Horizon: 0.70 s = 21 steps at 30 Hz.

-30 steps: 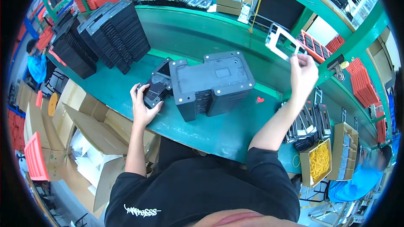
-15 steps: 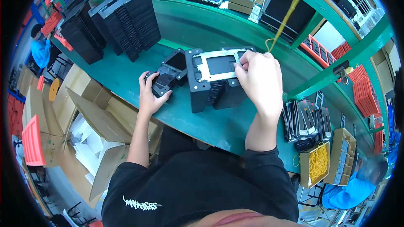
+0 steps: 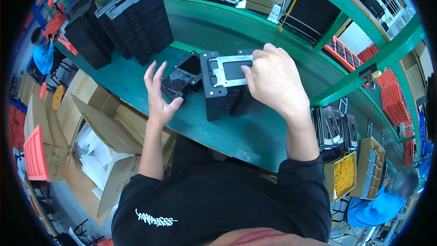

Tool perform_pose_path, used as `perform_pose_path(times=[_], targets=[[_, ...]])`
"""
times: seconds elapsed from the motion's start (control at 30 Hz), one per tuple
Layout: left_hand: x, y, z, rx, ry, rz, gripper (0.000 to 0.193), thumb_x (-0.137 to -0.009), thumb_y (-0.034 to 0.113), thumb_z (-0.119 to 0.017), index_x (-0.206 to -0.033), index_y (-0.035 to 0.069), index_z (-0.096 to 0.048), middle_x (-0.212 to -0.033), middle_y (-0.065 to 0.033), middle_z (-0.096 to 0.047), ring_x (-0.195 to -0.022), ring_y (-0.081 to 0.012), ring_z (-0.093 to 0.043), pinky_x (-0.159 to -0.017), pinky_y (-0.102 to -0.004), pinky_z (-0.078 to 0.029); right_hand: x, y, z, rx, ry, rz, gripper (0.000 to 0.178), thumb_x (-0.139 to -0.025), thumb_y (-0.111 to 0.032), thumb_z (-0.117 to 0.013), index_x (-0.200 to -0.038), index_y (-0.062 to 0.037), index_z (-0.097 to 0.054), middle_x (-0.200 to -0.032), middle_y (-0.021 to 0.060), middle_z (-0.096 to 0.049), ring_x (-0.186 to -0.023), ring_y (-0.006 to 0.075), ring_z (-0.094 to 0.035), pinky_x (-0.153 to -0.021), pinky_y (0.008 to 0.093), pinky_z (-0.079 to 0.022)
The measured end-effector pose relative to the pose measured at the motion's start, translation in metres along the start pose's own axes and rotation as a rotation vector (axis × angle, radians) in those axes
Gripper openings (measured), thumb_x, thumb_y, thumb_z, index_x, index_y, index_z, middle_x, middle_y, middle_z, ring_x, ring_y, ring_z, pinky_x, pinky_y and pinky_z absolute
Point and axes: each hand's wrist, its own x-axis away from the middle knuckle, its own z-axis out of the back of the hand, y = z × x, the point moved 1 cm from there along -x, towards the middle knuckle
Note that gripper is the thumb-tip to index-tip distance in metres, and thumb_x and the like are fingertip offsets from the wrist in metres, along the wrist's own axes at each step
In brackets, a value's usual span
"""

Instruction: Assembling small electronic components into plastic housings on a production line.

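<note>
A silvery rectangular metal frame [image 3: 219, 74] lies in the top of a stack of black fixture trays [image 3: 216, 105]. My right hand [image 3: 276, 81] is closed at the frame's right end, thumb at the edge of its window. The hand hides that end and what the other fingertips touch. Left of the stack rests a black tray [image 3: 195, 64] with a dark glossy inset, slightly tilted. My left hand [image 3: 158, 98] is open beside it, fingers spread and raised, thumb close to its near corner.
Tall black tray stacks [image 3: 143, 23] stand at the back left. An open carton with white sheets [image 3: 93, 155] is at the left. A yellow cord [image 3: 293, 7] hangs over the bench. At right are metal-edged dark pieces [image 3: 328, 125] and a box of yellow bands [image 3: 344, 175].
My left hand has let go of the black tray and its fingers have lifted. My right hand has shifted slightly left along the frame. The hanging cord has swung left.
</note>
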Motion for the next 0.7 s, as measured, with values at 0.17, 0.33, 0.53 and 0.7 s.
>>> perform_pose_path(times=[0.17, 0.33, 0.53, 0.7], targets=[[-0.069, 0.122, -0.004, -0.243, -0.237, -0.434, 0.072, -0.07, 0.07, -0.078, -0.102, 0.006, -0.072, -0.123, -0.0138, -0.062, -0.13, -0.0388, -0.053, -0.118, -0.0694, -0.023, 0.005, -0.001, 0.006, -0.006, -0.047, -0.037, 0.026, -0.089, -0.016, -0.069, -0.071, 0.0027, -0.068, -0.075, 0.0143, -0.064, -0.082, 0.0319, -0.061, -0.08, 0.0427, -0.051], [-0.062, 0.129, -0.024, -0.377, -0.377, -0.43, 0.07, -0.063, 0.07, -0.083, -0.087, 0.005, -0.071, -0.102, -0.0087, -0.069, -0.121, -0.0386, -0.058, -0.119, -0.0698, -0.02, 0.013, -0.005, 0.001, -0.029, -0.006, -0.063, 0.025, -0.089, -0.015, -0.068, -0.071, 0.0033, -0.068, -0.076, 0.0142, -0.064, -0.083, 0.032, -0.061, -0.081, 0.0429, -0.051], [-0.069, 0.14, -0.023, -0.352, -0.444, -0.413, 0.07, -0.069, 0.064, -0.082, -0.098, 0.002, -0.068, -0.103, -0.0108, -0.07, -0.119, -0.0369, -0.059, -0.119, -0.0691, -0.02, 0.027, 0.028, -0.012, -0.215, 0.082, -0.085, 0.023, -0.091, -0.019, -0.069, -0.08, 0.0007, -0.072, -0.083, 0.0127, -0.066, -0.086, 0.032, -0.062, -0.083, 0.0427, -0.051], [-0.003, 0.129, 0.01, 0.272, -0.095, -0.362, 0.053, -0.098, 0.045, -0.061, -0.12, -0.003, -0.059, -0.102, -0.0175, -0.07, -0.113, -0.0364, -0.062, -0.113, -0.0655, -0.034, 0.135, 0.071, -0.01, -0.323, 0.456, -0.413, 0.022, -0.093, -0.021, -0.07, -0.102, -0.0011, -0.077, -0.102, 0.0143, -0.072, -0.102, 0.0342, -0.065, -0.092, 0.0417, -0.052]])
